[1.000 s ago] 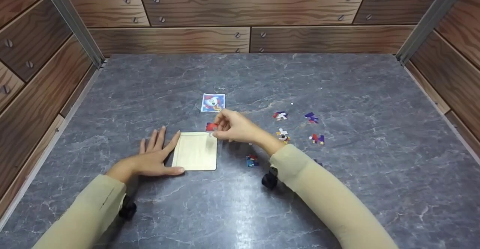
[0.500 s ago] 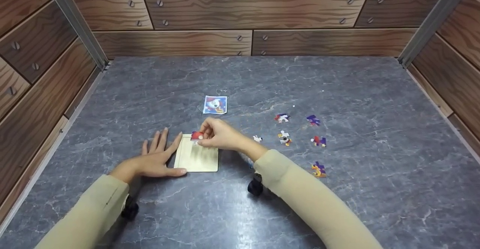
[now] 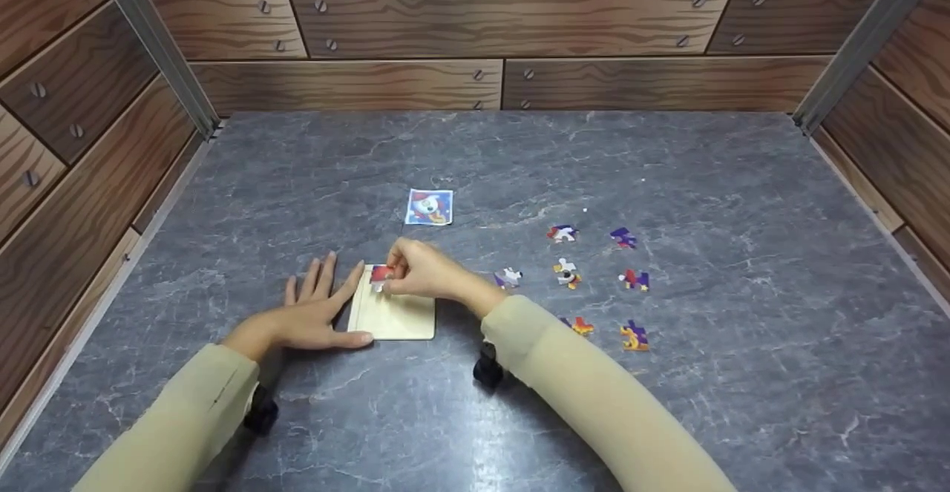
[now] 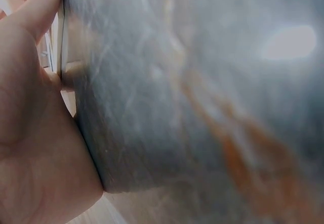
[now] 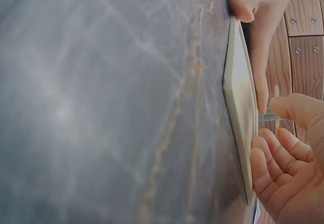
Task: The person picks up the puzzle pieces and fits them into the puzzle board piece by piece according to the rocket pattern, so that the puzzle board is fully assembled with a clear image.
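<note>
A pale wooden puzzle tray [image 3: 401,317] lies flat on the grey marbled table. My left hand [image 3: 312,320] rests beside it with fingers spread, thumb and index finger along its left side. Over the tray's upper left corner, my right hand [image 3: 427,273] pinches a red and purple puzzle piece [image 3: 380,274] between thumb and fingers. In the right wrist view the puzzle piece [image 5: 277,92] shows edge-on, raised above the tray [image 5: 240,92]. The left wrist view shows mostly blurred table, with the left hand [image 4: 35,117] at its left side.
Several loose puzzle pieces lie to the right, among them a white and purple piece [image 3: 509,277], a red and white piece [image 3: 562,234] and an orange and purple piece [image 3: 634,335]. A small picture card [image 3: 429,207] lies beyond the tray. Wood-patterned walls [image 3: 415,21] enclose the table.
My right hand has carried the puzzle piece left, from the tray's upper right corner to its upper left corner. My left hand has stayed at the tray's left side.
</note>
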`<state>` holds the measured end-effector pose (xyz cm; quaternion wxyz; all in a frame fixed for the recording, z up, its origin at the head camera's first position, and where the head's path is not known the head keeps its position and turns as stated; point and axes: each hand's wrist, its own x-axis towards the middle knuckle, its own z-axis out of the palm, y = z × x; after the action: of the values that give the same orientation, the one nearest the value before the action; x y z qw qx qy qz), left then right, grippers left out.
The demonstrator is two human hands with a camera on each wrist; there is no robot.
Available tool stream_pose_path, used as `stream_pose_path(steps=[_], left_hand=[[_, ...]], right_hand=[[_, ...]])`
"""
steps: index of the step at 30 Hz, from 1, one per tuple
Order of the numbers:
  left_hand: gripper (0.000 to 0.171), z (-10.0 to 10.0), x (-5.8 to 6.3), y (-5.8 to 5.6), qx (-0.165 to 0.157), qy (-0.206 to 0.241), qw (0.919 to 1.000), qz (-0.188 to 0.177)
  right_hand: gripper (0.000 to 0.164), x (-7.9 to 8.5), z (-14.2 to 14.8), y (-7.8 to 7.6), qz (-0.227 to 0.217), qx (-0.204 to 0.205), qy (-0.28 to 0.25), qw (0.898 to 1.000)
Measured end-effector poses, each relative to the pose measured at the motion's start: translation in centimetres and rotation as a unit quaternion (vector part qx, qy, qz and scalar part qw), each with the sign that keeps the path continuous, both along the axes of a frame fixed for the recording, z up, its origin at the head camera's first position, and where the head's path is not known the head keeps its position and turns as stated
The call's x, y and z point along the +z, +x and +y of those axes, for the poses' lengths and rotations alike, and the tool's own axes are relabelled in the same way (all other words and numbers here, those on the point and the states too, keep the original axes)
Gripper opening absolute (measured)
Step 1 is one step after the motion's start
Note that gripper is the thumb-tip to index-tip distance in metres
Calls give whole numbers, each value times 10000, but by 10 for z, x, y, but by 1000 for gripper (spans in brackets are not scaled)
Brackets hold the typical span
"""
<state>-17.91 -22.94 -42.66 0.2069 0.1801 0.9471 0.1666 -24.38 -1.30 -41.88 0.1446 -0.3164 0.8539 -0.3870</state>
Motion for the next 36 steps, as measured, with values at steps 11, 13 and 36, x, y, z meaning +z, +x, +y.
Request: stream_pose_path(steps=[11,13,36], left_hand=[[105,1,-1,-1,-21,-1,9999,102],[106,1,-1,-1,-23,-35,9999,117],[107,1,-1,0,36,-165,9999,38]], right_hand=[[25,1,-11,2,305,-133,931,9951],[25,1,-13,2,371,-172,1066,9935],[30,9,2,6,82,117,-107,9998]])
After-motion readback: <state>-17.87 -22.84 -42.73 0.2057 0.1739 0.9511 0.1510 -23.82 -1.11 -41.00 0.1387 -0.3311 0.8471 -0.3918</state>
